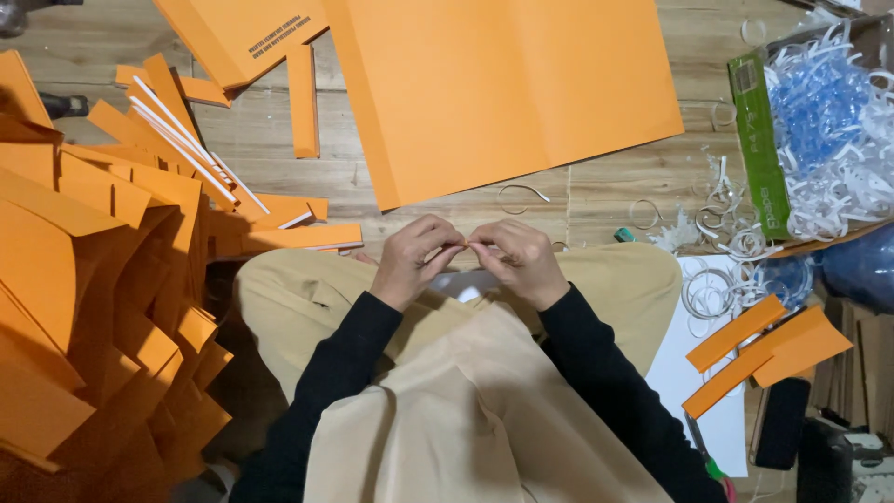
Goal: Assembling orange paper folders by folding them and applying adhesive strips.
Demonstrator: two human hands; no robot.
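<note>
My left hand (413, 258) and my right hand (518, 259) meet above my lap, fingertips pinched together on a small, thin orange piece (465, 244). Most of that piece is hidden by my fingers. Both sleeves are black, and my tan trousers (307, 298) lie under the hands. A large orange sheet (503, 84) lies flat on the wooden floor just beyond my hands.
A big heap of orange card offcuts (93, 279) fills the left side. A green box of shredded white and blue strips (819, 130) stands at the right, with plastic rings (710, 293) and orange strips (759, 349) near it. A white sheet (680, 373) lies by my right knee.
</note>
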